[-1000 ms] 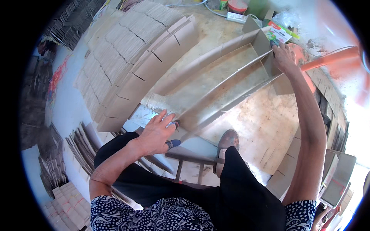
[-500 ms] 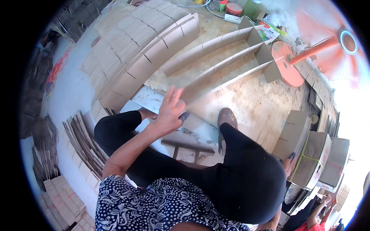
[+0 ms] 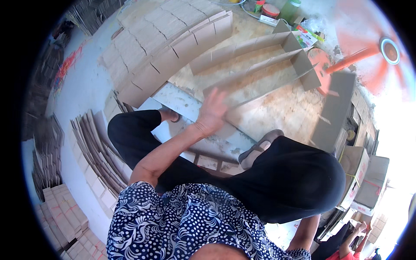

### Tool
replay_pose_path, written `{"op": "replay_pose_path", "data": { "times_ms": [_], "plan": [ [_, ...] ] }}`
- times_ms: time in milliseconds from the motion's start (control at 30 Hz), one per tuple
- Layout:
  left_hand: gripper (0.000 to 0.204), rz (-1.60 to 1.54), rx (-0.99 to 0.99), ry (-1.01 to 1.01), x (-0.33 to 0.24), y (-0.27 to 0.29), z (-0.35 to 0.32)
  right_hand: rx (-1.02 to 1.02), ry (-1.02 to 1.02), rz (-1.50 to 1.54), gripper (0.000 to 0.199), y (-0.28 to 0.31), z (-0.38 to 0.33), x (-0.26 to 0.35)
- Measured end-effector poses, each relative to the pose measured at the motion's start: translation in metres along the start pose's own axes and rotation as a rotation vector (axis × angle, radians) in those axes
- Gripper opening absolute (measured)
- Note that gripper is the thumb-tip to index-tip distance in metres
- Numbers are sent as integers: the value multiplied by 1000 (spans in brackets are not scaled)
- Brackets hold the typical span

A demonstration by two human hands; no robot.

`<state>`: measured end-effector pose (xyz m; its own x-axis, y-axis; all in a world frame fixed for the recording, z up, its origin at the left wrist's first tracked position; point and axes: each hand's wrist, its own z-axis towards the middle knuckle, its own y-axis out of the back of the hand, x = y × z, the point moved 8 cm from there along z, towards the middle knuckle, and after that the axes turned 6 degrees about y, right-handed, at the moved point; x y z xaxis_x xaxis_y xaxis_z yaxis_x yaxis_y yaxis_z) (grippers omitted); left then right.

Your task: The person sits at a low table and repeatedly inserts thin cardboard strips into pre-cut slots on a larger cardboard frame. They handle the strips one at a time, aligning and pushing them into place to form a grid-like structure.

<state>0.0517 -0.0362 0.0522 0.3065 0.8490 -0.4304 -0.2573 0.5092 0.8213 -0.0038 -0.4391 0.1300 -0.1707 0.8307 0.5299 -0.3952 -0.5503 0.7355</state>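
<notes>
My left hand (image 3: 212, 112) reaches over the near end of the slotted cardboard strips, its fingers stretched out and smeared by motion. Whether it touches the cardboard I cannot tell. Long slotted strips (image 3: 260, 71) stand on edge on the wooden board, joined to short cross pieces (image 3: 304, 71) at their far end. My right forearm runs behind my right knee, which hides the right hand. Just beyond that knee a tall cardboard sheet (image 3: 336, 115) stands raised and blurred; what holds it is hidden.
Stacked slotted cardboard (image 3: 147, 39) lies at the far left, with more bundles (image 3: 93, 147) beside my left leg. An orange fan (image 3: 388, 50) spins at the far right. Tied boxes (image 3: 370, 180) stand at the right, near another person's hands (image 3: 364, 227).
My left hand has moved right, toward the strips' near end. The cardboard sheet at the right has risen from the stack. My right hand has passed out of sight, and my right foot has shifted.
</notes>
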Motion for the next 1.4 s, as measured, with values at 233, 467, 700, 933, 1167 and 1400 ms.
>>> {"op": "replay_pose_path", "data": {
  "times_ms": [233, 467, 700, 933, 1167, 1400],
  "plan": [
    [10, -173, 393, 262, 21, -38, -17, 424, 227, 419, 53, -143, 77, 116],
    [10, -182, 351, 261, 25, -37, -17, 555, 431, 413, 82, -190, 79, 166],
    [17, -179, 304, 253, 34, -37, -16, 764, 72, 576, 72, -209, 70, 147],
    [14, -200, 322, 241, 35, -36, -13, 760, 37, 540, 71, -218, 60, 153],
    [18, -265, 392, 252, 33, -29, -9, 639, 439, 386, 102, -223, 35, 166],
    [34, 51, 16, 297, 81, 14, 37, 658, 423, 395, 100, -225, 44, 175]
  ]
}}
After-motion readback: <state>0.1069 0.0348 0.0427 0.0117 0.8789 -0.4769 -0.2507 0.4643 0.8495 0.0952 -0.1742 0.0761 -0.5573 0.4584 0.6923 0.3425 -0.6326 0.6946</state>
